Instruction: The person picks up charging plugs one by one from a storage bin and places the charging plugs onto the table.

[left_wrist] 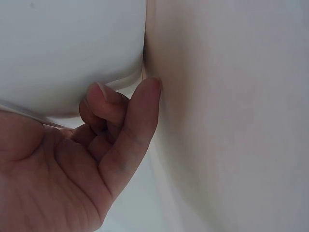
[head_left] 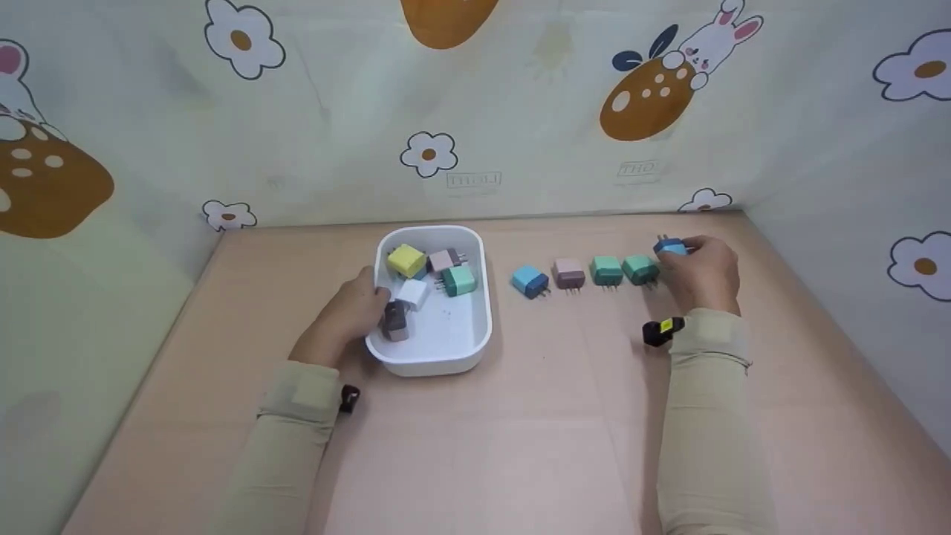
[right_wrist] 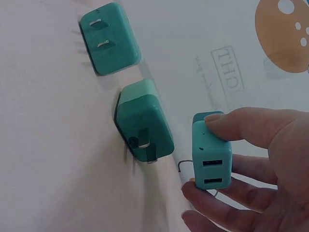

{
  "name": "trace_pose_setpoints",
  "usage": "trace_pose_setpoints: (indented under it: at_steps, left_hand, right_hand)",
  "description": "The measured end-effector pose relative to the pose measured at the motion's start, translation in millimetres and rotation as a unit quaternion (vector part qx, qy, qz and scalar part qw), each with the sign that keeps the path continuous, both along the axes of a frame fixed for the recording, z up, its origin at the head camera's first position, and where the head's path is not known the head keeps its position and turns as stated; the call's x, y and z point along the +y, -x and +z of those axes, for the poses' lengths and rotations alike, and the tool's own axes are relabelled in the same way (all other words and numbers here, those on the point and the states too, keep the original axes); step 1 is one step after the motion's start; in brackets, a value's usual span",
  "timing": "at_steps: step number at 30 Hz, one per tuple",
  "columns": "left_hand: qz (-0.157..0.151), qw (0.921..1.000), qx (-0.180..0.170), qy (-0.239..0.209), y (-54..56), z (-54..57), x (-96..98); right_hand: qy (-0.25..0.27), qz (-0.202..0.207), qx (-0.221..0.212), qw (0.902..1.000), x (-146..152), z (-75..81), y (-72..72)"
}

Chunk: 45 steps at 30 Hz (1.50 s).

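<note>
My left hand (head_left: 348, 312) grips the left wall of a white plastic tub (head_left: 429, 365), thumb at the rim; in the left wrist view its curled fingers lie against the outside of the tub (left_wrist: 63, 53). Between the thumb and fingers of my right hand (head_left: 702, 275) is a blue USB charger (head_left: 670, 245). The right wrist view shows two USB ports on this charger (right_wrist: 211, 164), facing the camera. Just left of that hand, a green charger (head_left: 640, 270) ends a row with another green charger (head_left: 607, 271), a pink one (head_left: 569, 274) and a blue one (head_left: 530, 281).
Inside the tub lie several more chargers: a yellow one (head_left: 406, 261), a pink and grey one (head_left: 446, 260), a green one (head_left: 458, 281), a white one (head_left: 413, 294) and a dark grey one (head_left: 395, 321). A patterned cloth wall (head_left: 334, 148) rises behind the table (head_left: 520, 446).
</note>
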<state>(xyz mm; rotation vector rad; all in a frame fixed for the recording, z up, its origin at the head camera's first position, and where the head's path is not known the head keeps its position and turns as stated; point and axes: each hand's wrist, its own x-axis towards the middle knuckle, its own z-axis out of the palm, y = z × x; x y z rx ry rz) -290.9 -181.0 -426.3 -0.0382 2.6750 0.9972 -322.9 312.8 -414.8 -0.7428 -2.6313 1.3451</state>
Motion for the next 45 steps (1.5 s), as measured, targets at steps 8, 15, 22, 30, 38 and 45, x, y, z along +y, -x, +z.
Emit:
trace_pose_setpoints:
  at_steps: [8, 15, 22, 30, 38, 45]
  left_hand:
    - [0.009, 0.9998, -0.016, -0.011, -0.8, 0.4, 0.8]
    - [0.013, 0.9997, -0.018, -0.013, -2.0, 1.7, 1.9]
    - [-0.001, 0.9999, 0.014, -0.003, -3.1, 0.2, 0.6]
    - [-0.004, 0.9998, 0.018, -0.001, -2.5, -1.2, 0.3]
    - [-0.005, 0.9999, 0.010, 0.002, -1.1, -0.2, 0.1]
    - [0.000, 1.0000, 0.005, 0.000, -1.3, -0.2, -0.1]
  right_hand:
    - [0.017, -0.017, -0.022, 0.9995, 7, -4.7, -1.5]
    - [0.011, -0.019, -0.044, 0.9988, 11, -6.0, 0.9]
    - [-0.014, -0.012, -0.056, 0.9982, 14, -10.0, 1.8]
    - [-0.034, -0.011, -0.075, 0.9966, 15, -15.3, 4.1]
    - [-0.036, -0.003, -0.084, 0.9959, 14, -13.1, 2.7]
    - [-0.038, 0.004, -0.102, 0.9941, 12, -7.5, -0.2]
